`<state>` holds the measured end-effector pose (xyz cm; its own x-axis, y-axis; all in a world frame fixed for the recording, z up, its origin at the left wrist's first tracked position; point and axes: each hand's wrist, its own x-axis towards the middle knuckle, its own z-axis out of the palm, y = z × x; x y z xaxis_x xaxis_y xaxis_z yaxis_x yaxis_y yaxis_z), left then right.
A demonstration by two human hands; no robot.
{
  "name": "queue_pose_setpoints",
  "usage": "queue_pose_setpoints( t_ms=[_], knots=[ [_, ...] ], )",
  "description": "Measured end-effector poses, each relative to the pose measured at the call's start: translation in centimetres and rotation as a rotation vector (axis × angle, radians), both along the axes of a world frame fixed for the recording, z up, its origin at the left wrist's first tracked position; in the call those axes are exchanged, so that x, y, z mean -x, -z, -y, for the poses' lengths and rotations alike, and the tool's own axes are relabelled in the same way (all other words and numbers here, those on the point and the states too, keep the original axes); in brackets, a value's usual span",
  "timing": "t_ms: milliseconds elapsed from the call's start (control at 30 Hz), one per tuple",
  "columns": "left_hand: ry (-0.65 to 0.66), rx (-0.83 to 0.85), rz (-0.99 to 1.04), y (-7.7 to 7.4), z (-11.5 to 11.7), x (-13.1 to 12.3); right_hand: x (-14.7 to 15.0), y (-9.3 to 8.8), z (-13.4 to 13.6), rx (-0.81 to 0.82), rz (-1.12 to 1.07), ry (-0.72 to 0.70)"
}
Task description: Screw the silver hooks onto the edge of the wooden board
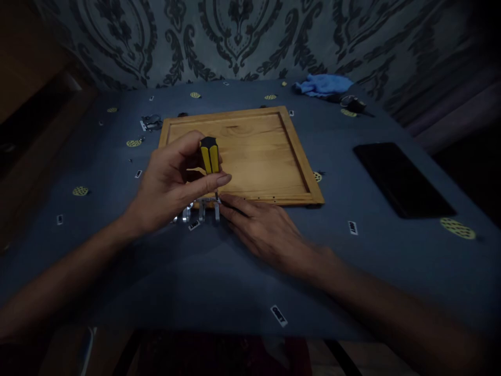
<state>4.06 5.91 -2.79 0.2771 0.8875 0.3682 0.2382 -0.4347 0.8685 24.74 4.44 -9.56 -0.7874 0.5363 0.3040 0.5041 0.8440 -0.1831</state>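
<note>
My left hand (168, 180) is wrapped round a screwdriver (210, 156) with a yellow and black handle. It stands nearly upright, its shaft pointing down at the metal hooks (202, 210) along the near edge of a framed wooden panel (246, 156). My right hand (270, 235) rests low beside them. Its fingers are close together, with the fingertips on the rightmost hook next to the screwdriver tip; the thumb is hidden. Several small dark holes show in the panel's near rail, right of the hooks.
A dark phone (403, 177) lies on the blue patterned tablecloth (313, 292) at the right. Behind are a blue cloth (324, 84) and a small dark object (354, 104). Small metal parts (152, 122) lie beyond the panel's left corner. A patterned wall (238, 42) borders the table's back.
</note>
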Motion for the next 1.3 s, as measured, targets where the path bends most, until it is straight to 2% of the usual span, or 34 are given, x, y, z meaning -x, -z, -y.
queue_pose_setpoints(
  t_ms=[300,733,933,1300],
  knots=[
    [-0.107,-0.025,-0.086,-0.6,0.5,0.3,0.0,-0.2,0.1,0.012,-0.016,-0.011],
    [-0.062,-0.039,-0.09,-1.1,0.6,0.3,-0.1,-0.2,0.1,0.021,0.027,0.007],
    [-0.127,-0.071,-0.064,-1.8,0.9,0.3,-0.2,0.0,0.0,0.007,0.015,0.0],
    [-0.085,-0.036,-0.069,-1.1,0.8,0.3,0.0,-0.2,0.0,0.032,0.042,0.01]
  ],
)
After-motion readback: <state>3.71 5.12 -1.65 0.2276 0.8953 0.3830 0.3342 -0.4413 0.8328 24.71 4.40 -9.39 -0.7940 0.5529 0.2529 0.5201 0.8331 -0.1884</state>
